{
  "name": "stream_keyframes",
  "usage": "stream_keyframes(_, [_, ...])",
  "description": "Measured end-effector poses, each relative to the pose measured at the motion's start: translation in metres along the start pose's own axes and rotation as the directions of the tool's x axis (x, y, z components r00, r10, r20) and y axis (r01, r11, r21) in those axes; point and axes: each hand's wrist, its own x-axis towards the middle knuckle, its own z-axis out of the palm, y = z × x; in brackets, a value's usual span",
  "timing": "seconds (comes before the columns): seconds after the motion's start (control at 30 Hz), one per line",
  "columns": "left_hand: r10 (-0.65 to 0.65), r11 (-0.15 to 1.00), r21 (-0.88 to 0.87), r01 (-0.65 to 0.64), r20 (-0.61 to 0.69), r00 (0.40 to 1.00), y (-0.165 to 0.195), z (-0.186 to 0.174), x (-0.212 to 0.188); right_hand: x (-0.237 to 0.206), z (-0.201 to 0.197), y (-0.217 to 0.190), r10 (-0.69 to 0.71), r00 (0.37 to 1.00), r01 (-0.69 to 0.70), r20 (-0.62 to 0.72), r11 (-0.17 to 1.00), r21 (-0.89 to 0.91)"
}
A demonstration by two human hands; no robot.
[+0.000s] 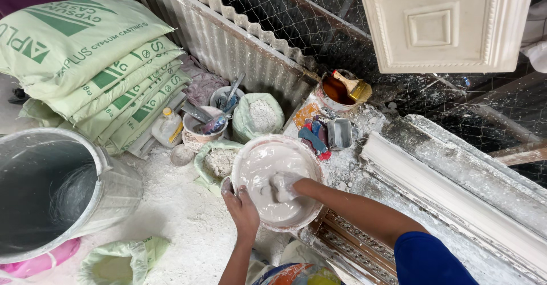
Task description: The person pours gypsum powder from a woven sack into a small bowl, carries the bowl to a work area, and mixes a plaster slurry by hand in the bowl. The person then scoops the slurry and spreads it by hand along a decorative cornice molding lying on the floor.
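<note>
A round white basin (245,154) of wet grey-white plaster mix sits below me on the powder-covered ground. My right hand (283,186) is down in the mix, coated in plaster, its fingers curled in the paste. My left hand (241,206) grips the basin's near rim, thumb inside the edge. Beside the basin on the left lies an open bag of lumpy powder (218,162).
Stacked green plaster sacks (108,74) lie at the left, a large grey bucket (51,188) in front of them. An open powder bag (262,115), small bowls with tools (205,126), a brush in a brown pot (342,89), long white moulds (456,188) and a square cast panel (444,23) surround me.
</note>
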Motion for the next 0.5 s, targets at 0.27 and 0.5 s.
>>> stream_keyframes(0.27, [0.008,1.000,-0.009,-0.008,0.000,1.000,0.001,0.000,-0.003,0.058,0.026,-0.017,0.277,0.957,-0.284,0.089,0.956,0.077])
stream_keyframes(0.5, [0.004,1.000,-0.026,-0.004,0.000,1.000,-0.005,-0.001,-0.004,0.097,0.086,-0.009,0.205,0.977,-0.206,0.056,0.978,0.016])
